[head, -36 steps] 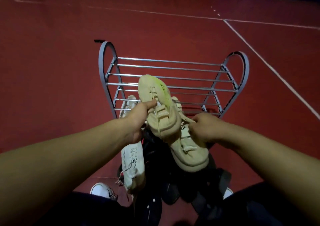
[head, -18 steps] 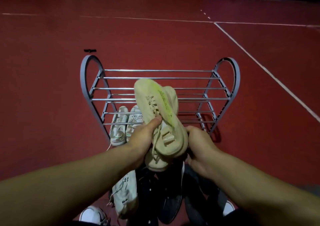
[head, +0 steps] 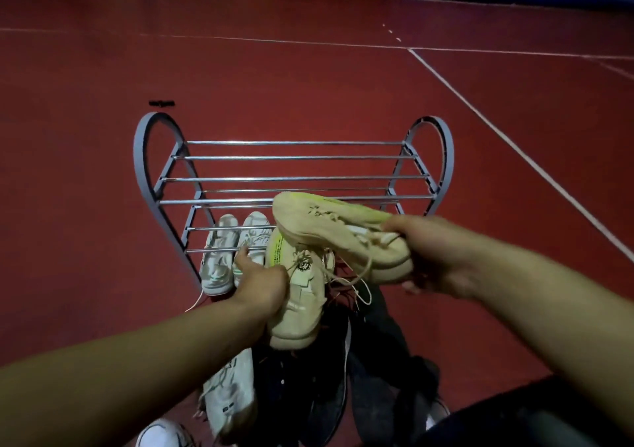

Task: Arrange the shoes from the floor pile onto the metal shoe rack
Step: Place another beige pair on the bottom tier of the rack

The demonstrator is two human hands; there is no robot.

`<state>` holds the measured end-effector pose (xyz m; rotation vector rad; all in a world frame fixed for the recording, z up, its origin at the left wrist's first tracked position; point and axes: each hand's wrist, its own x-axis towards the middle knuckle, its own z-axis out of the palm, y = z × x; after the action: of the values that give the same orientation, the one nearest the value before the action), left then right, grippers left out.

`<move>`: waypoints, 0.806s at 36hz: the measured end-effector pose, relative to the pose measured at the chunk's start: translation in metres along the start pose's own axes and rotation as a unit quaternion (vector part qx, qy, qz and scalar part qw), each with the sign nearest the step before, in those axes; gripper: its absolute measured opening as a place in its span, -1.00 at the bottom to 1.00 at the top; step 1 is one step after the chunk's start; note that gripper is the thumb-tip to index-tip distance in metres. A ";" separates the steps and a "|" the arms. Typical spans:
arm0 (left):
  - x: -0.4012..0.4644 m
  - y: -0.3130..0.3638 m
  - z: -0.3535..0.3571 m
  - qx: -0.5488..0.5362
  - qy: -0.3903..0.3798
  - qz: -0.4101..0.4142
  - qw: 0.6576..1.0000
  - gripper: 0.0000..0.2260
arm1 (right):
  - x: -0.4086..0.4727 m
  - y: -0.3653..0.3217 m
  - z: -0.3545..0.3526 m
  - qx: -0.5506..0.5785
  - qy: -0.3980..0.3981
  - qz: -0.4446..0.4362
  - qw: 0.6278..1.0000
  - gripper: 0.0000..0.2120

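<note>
The two tan sneakers, held together a moment before, were pulled apart. One tan sneaker point(head: 339, 232) was gripped at its heel by the right hand point(head: 432, 257) near the metal shoe rack point(head: 295, 158); the other tan sneaker point(head: 298, 295) was held by the left hand point(head: 260, 282), ready for placing

No legible text anywhere.

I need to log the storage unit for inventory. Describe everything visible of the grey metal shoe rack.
The grey metal shoe rack stands upright on the red floor. Two rounded grey end frames are joined by thin shiny horizontal rods forming tiers. The upper rods are bare. A pair of white sneakers sits at its lower left, toes pointing inward. The beige shoe in the right hand overlaps its front rods in view.
</note>
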<state>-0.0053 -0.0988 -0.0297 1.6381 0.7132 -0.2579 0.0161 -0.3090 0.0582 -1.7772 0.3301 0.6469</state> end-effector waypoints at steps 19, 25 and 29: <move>0.052 -0.098 0.114 0.005 -0.077 -0.131 0.988 -0.74 | 0.065 0.181 -0.099 -0.010 0.127 0.175 0.976 -0.67; 0.103 -0.109 0.167 -0.009 -0.052 -0.119 0.991 -0.71 | 0.129 0.216 -0.075 0.206 0.110 0.173 0.957 -0.70; 0.142 -0.101 0.189 -0.022 -0.034 -0.090 0.995 -0.70 | 0.184 0.226 -0.064 0.274 0.117 0.140 0.944 -0.69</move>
<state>0.0895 -0.2318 -0.2284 1.5174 0.8103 -0.4224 0.0614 -0.4186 -0.2150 -1.2762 0.8525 0.4775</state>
